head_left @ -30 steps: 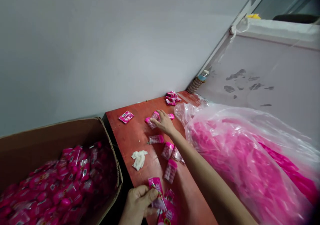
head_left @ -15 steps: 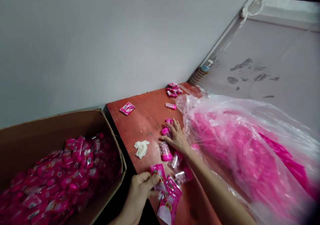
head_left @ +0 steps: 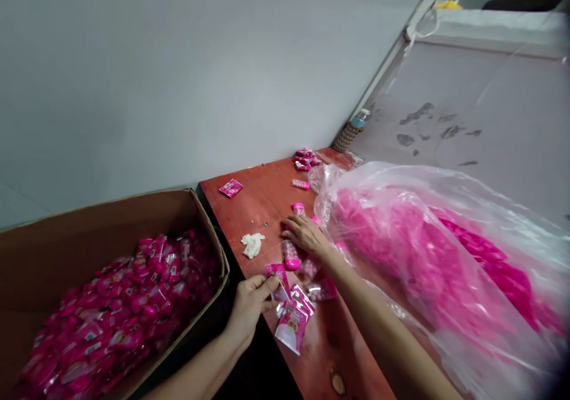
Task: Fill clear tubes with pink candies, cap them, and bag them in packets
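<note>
Looks to me like plenty is done but this batch isn't. The cardboard box (head_left: 205, 219) on the left has a big heap of shiny pink packets (head_left: 133, 305) in it, which I'd count as the finished stuff. Left to do, I'd guess: the small pink-lidded jars (head_left: 291, 256) lying loose on the red tabletop (head_left: 267, 195), none of them in a pouch as far as I can see.

Hands are apart. The left hand (head_left: 250, 300) has a printed pink pouch (head_left: 276, 273) pinched between thumb and fingers, just above a couple more pouches (head_left: 293, 327) near the tabletop's edge. The right hand (head_left: 306, 235) is down among the jars, fingers curled; can't tell if it's actually gripping one. Big clear bag (head_left: 401, 234) of pink stuff on the right, so maybe loads more left, though I can't make out what's inside.
</note>
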Demonstrator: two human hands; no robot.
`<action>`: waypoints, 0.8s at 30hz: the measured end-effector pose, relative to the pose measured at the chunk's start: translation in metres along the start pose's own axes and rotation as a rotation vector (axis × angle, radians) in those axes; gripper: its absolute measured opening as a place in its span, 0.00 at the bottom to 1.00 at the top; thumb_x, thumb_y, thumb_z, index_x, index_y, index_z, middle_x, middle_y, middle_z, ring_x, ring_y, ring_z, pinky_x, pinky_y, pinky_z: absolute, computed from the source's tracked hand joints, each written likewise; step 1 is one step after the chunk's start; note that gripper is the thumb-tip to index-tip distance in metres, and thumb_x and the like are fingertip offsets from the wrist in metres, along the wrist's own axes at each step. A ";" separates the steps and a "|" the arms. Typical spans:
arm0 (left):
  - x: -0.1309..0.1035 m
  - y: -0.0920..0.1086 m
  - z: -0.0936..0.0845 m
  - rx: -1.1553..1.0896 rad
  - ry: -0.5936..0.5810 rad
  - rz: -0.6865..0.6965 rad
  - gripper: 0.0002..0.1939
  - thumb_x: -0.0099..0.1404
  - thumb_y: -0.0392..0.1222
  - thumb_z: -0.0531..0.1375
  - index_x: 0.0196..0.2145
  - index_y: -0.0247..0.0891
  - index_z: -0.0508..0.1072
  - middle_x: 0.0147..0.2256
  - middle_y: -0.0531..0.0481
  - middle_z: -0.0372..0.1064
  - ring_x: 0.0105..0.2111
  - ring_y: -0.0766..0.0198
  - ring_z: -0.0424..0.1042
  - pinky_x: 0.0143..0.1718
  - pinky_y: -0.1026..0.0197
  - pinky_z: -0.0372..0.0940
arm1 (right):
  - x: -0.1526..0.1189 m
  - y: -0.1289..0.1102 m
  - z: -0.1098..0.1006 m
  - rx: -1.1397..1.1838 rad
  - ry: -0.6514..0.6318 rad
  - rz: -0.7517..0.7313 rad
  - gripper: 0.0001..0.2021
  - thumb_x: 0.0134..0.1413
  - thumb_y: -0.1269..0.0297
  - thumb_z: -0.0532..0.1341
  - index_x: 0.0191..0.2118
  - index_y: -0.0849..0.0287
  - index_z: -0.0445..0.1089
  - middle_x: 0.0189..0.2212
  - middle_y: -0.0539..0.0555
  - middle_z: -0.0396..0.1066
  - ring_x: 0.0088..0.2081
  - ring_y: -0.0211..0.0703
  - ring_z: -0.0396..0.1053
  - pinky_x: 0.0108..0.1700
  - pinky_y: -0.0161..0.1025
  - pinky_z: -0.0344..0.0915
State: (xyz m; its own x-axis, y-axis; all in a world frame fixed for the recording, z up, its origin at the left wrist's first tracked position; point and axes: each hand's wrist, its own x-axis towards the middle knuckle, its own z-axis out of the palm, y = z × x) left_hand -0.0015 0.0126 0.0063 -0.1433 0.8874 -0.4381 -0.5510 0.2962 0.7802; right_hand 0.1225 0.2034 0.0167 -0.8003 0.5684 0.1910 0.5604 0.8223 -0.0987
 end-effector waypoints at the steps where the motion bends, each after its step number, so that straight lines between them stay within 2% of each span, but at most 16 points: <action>1: 0.000 0.000 0.000 0.003 0.004 0.005 0.18 0.47 0.50 0.65 0.24 0.29 0.72 0.23 0.50 0.67 0.23 0.69 0.67 0.26 0.68 0.65 | 0.002 0.003 0.001 0.004 -0.002 -0.011 0.12 0.57 0.57 0.54 0.43 0.54 0.67 0.41 0.54 0.67 0.42 0.44 0.64 0.47 0.40 0.60; 4: -0.001 -0.001 0.000 0.010 0.005 0.013 0.19 0.47 0.51 0.65 0.24 0.29 0.71 0.23 0.50 0.67 0.22 0.69 0.67 0.26 0.67 0.65 | 0.004 0.012 0.007 -0.009 0.044 0.036 0.12 0.58 0.58 0.52 0.41 0.55 0.68 0.39 0.56 0.67 0.43 0.46 0.63 0.46 0.42 0.61; 6: 0.000 0.000 0.001 0.016 0.011 0.009 0.19 0.47 0.52 0.65 0.24 0.29 0.71 0.23 0.50 0.67 0.23 0.68 0.67 0.26 0.66 0.66 | 0.004 0.016 0.012 -0.023 0.099 0.100 0.13 0.60 0.60 0.49 0.41 0.57 0.68 0.43 0.59 0.66 0.46 0.50 0.61 0.47 0.46 0.60; 9: 0.000 0.000 0.001 0.026 0.015 -0.004 0.20 0.48 0.52 0.65 0.24 0.29 0.71 0.24 0.49 0.67 0.23 0.68 0.67 0.25 0.66 0.66 | 0.003 0.021 0.016 -0.030 0.159 0.155 0.15 0.59 0.58 0.51 0.47 0.58 0.65 0.50 0.60 0.60 0.53 0.54 0.55 0.51 0.51 0.56; 11: 0.001 0.001 0.001 0.032 0.012 -0.014 0.20 0.48 0.52 0.64 0.25 0.29 0.72 0.24 0.49 0.67 0.23 0.68 0.67 0.25 0.66 0.66 | 0.002 0.023 0.015 -0.013 0.151 0.113 0.18 0.57 0.55 0.52 0.49 0.57 0.63 0.52 0.59 0.59 0.54 0.52 0.53 0.53 0.50 0.55; 15: 0.001 0.002 0.001 0.044 0.014 -0.046 0.20 0.48 0.52 0.64 0.24 0.29 0.72 0.23 0.49 0.67 0.23 0.68 0.66 0.25 0.67 0.66 | -0.002 0.026 0.012 0.028 0.095 -0.005 0.15 0.56 0.53 0.53 0.44 0.56 0.67 0.44 0.55 0.67 0.48 0.46 0.60 0.52 0.44 0.56; 19: 0.002 0.002 0.002 0.050 0.024 -0.072 0.19 0.48 0.53 0.64 0.24 0.29 0.72 0.24 0.49 0.67 0.23 0.68 0.67 0.25 0.66 0.66 | -0.006 0.029 0.015 0.015 0.111 0.051 0.14 0.59 0.58 0.49 0.36 0.59 0.69 0.36 0.57 0.68 0.40 0.46 0.63 0.46 0.43 0.59; 24: 0.002 0.003 0.002 0.048 0.026 -0.090 0.18 0.49 0.51 0.64 0.25 0.29 0.72 0.24 0.49 0.67 0.23 0.68 0.67 0.25 0.67 0.66 | -0.009 0.032 0.023 -0.018 0.145 0.139 0.16 0.61 0.61 0.45 0.31 0.61 0.66 0.31 0.59 0.65 0.38 0.48 0.61 0.45 0.44 0.57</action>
State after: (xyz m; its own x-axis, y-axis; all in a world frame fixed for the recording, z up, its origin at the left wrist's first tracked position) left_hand -0.0022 0.0158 0.0085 -0.1167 0.8472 -0.5183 -0.5226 0.3914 0.7574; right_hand 0.1428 0.2255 -0.0104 -0.6768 0.6650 0.3158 0.6678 0.7351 -0.1169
